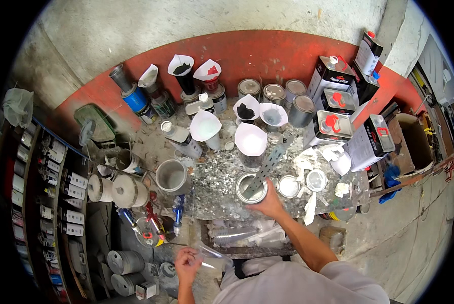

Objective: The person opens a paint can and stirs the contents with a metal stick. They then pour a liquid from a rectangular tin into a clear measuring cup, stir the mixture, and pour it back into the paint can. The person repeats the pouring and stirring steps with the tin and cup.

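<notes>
While your right hand (268, 203) grips the open can (244, 187) from its right side, near the middle of the near edge of the surface (222, 191), one perforated metal strip (268, 166) stands in it, tilted toward the far right. In the head view, your left hand (186, 262) is beyond that near edge, well apart from the can and to its left, its fingers pinching one clear plastic cup (214, 258).

To the right of your can you have two small round containers (316, 181), close together. Beyond it, count seven white paper cones (251, 139), spread from the middle toward the far left corner, and four closed round cans (302, 109) toward the far edge. Six rectangular tins (332, 129) show at the right end. Left of your can are one grey bucket (173, 177) and three spray guns (178, 210), two blue and one red, by the near edge.
</notes>
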`<state>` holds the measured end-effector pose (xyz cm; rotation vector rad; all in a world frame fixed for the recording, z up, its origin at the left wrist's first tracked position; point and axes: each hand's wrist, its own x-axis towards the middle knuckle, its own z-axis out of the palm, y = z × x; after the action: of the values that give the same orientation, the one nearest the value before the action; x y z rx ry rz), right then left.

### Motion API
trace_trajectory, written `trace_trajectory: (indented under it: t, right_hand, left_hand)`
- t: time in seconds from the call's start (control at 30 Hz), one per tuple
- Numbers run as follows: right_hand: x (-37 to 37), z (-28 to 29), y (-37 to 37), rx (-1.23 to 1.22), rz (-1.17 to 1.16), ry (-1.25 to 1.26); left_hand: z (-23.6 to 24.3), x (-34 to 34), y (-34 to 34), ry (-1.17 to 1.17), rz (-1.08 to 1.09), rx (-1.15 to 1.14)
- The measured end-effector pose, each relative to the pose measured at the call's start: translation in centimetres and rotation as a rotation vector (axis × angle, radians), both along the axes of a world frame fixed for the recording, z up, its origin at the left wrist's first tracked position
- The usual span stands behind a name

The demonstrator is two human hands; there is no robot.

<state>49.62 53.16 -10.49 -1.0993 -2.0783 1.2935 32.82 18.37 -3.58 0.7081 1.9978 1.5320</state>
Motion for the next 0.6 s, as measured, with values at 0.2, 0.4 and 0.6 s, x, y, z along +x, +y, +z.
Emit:
trace_trajectory:
  t: [0.2,0.4,0.6]
  right_hand:
    - [-1.1,0.4,-1.3,0.092,-0.09,0.02]
    - [-3.3,0.6,-1.1,0.184,-0.205,0.076]
    - [-2.8,-0.3,-1.2,0.193,-0.151,0.153]
  left_hand:
    - [1.5,1.9,-0.6,-0.201,-0.121,0.116]
    - [2.2,2.0,0.5,-0.242,-0.145,0.144]
    - [2.1,0.1,-0.5,-0.146,-0.234,0.087]
